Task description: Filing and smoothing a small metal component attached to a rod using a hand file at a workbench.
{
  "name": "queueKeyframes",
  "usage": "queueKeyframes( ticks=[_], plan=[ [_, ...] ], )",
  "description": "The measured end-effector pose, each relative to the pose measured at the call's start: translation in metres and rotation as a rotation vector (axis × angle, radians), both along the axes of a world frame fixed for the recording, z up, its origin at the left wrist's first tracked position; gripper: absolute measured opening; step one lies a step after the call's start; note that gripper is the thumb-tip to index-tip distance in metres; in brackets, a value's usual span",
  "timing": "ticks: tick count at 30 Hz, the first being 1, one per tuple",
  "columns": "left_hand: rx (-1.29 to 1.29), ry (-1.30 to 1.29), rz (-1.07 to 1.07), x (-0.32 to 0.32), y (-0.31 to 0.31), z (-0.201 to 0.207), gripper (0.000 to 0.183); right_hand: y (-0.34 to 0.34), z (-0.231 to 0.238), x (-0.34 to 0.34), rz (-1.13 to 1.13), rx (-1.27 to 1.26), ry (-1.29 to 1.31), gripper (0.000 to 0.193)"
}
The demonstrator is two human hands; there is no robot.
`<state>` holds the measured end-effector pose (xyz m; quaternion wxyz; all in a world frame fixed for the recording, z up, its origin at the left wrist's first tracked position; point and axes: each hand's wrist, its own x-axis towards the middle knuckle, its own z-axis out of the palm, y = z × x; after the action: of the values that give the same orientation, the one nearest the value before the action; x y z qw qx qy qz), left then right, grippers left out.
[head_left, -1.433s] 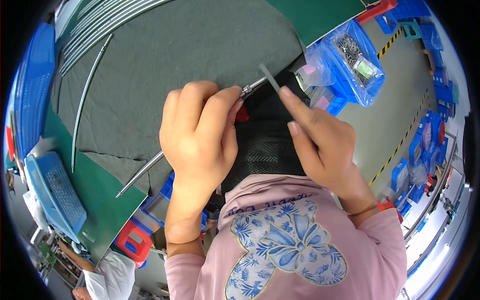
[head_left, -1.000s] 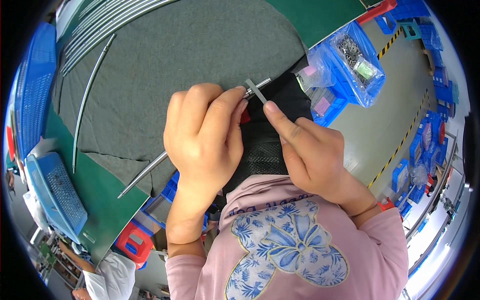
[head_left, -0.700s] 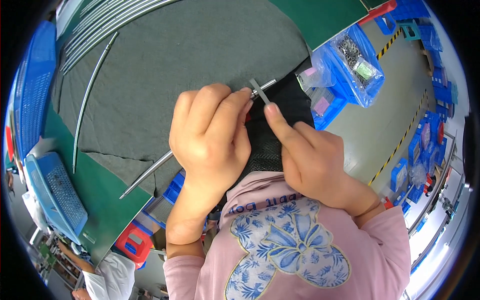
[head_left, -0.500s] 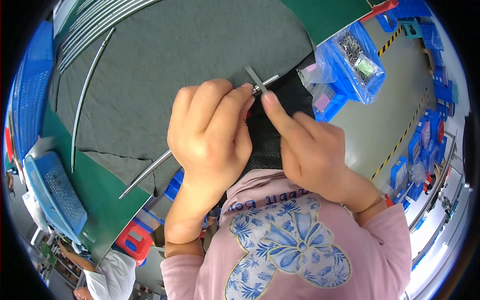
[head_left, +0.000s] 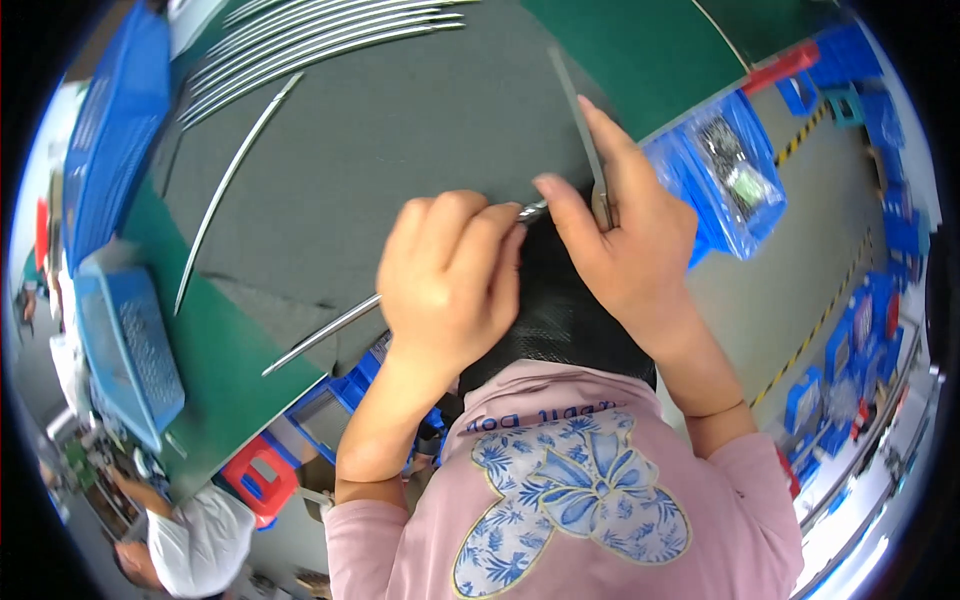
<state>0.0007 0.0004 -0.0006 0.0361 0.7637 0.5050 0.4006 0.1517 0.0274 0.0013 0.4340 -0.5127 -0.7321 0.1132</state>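
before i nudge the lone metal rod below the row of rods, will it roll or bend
The lone rod shines like metal, so it is probably stiff. Its slim, seemingly round shape suggests it could roll, though the grey cloth under part of it may add drag.

- Slim round silver metal rod (head_left: 322,335): mid-section hidden inside left hand (head_left: 450,275).
- Flat grey metal strip (head_left: 580,115): tip blurred, near end partly covered by right hand (head_left: 642,240).
- Row of thin silver metal rods (head_left: 325,50), far left of green-topped bench (head_left: 650,60): uppermost cut off by top edge.
- Small grey parts (head_left: 718,140), blue plastic bin (head_left: 680,175) off bench's near edge: too small to tell.
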Motion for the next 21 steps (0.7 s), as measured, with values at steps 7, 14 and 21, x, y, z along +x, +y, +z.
queueKeyframes(
  ticks=[7, 14, 21],
  plan=[
    [-0.038, -0.022, 0.026, 0.007, -0.001, -0.009, 0.013, 0.025, -0.007, 0.055, -0.173, -0.065, 0.046, 0.024],
    [0.136, -0.082, 0.147, 0.017, -0.004, -0.021, 0.01, -0.002, -0.023, 0.042, 0.106, -0.343, 0.113, 0.013],
    [0.207, -0.145, 0.192, 0.027, 0.001, -0.024, 0.009, 0.005, -0.023, 0.05, 0.102, -0.336, 0.159, 0.01]
  ],
)
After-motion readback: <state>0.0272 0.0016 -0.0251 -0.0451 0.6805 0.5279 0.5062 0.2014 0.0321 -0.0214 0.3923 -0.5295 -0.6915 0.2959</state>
